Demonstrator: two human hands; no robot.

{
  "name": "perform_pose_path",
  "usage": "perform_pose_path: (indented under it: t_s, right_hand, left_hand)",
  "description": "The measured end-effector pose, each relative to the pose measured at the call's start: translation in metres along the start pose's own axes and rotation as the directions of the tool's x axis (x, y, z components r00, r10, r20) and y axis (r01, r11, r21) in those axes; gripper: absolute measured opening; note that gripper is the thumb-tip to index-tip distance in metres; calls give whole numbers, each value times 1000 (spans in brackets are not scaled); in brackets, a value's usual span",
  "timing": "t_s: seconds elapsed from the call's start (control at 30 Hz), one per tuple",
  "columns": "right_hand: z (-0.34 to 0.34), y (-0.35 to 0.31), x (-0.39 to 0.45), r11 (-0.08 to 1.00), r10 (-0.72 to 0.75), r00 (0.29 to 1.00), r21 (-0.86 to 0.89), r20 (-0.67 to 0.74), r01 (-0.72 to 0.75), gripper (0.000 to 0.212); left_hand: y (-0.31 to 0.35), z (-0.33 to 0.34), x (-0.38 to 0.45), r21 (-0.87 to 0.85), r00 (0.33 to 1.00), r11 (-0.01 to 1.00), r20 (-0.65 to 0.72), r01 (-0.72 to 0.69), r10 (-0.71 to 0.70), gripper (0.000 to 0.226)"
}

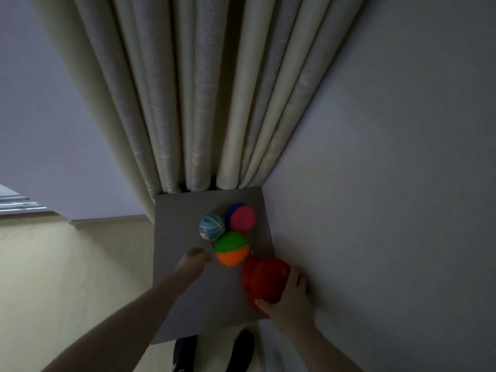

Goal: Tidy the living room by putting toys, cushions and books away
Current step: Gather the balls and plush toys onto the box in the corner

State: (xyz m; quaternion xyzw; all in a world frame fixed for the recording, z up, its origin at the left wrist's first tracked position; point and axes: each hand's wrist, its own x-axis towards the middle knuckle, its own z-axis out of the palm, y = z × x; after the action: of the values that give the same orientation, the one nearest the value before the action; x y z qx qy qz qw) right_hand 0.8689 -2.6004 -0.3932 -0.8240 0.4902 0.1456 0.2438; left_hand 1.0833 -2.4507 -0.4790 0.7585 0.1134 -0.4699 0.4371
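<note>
The grey shelf (185, 291) in the corner serves as the landmark. Left of it lie the pale floor (67, 277) and, further up, a strip of metal window track (18, 204). The left hand (192, 261) reaches in over the shelf's left half, its fingers curled loosely with the tips just beside the green-and-orange spiky ball (232, 249); whether they touch it cannot be told, and the hand holds nothing.

3 balls sit clustered on the shelf's far half, touching one another: the blue patterned ball (211, 227) is leftmost, the green-and-orange one is nearest the person, and the pink-and-blue spiky ball (241, 217) lies toward the shelf's back right. Behind the shelf's far edge hang the cream curtain (204, 89) folds, reaching down to it.

On the shelf's right near part rests a red toy (264, 280), rounded and dim, so its exact shape is unclear. The right hand (288, 304) grips it from the right side, thumb curled on its near face and fingers wrapped over its far side. This hand lies against the grey wall (389, 183) that borders the shelf's right edge.

Below the shelf's near edge 2 dark shoes (241, 350) show on the floor.
</note>
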Motion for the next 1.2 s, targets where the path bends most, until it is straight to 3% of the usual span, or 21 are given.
perform_pose_path:
  t_s: [0.17,0.27,0.37,0.43,0.53,0.6,0.7,0.8,0.87,0.93,1.0,1.1,1.13,1.2]
  right_hand:
    - [-15,-6,-2,964,-126,991,-231,53,135,100]
    - [-27,-8,-4,869,-273,954,-393,126,300,85]
    - [-27,-4,-16,764,-461,862,-400,211,506,64]
    - [-23,4,-17,688,-586,791,-408,175,600,52]
    - [-30,6,-15,622,-633,749,-446,195,643,59]
    - [-35,1,-12,611,-640,723,-399,259,684,52]
    - [-34,-7,-8,767,-527,803,-252,277,590,44]
    - [-32,-23,-13,950,-309,932,19,187,311,37]
    - [-27,-22,-12,976,-216,953,79,215,203,63]
    - [-23,-20,-13,979,-201,938,29,284,201,102]
    - [-22,-19,-14,982,-182,928,3,325,191,128]
    - [-21,-15,-17,997,-69,922,58,381,50,161]
    - [-19,-10,-17,993,-49,936,119,348,8,164]
    - [-14,-1,-18,972,-45,966,236,254,-16,138]
  left_hand:
    - [-4,-26,-23,249,995,964,11,-97,97,55]
    - [5,-38,-35,303,990,944,-7,-133,142,52]
    - [12,-47,-45,337,985,929,-25,-153,171,49]
    - [14,-50,-50,360,982,917,-15,-171,189,48]
    - [15,-58,-58,359,978,912,7,-198,209,47]
    - [16,-63,-65,322,979,926,1,-195,206,45]
    - [18,-68,-74,284,977,937,-7,-202,213,42]
    - [20,-74,-84,276,976,938,1,-208,216,39]
    - [21,-79,-88,266,976,941,2,-209,216,38]
    - [21,-83,-90,259,974,941,1,-218,226,37]
    - [20,-84,-92,243,975,946,-6,-216,224,35]
    - [18,-82,-97,214,978,956,-9,-201,208,31]
    - [18,-80,-100,206,979,958,-2,-198,202,29]
    - [16,-80,-104,203,981,961,8,-190,192,27]
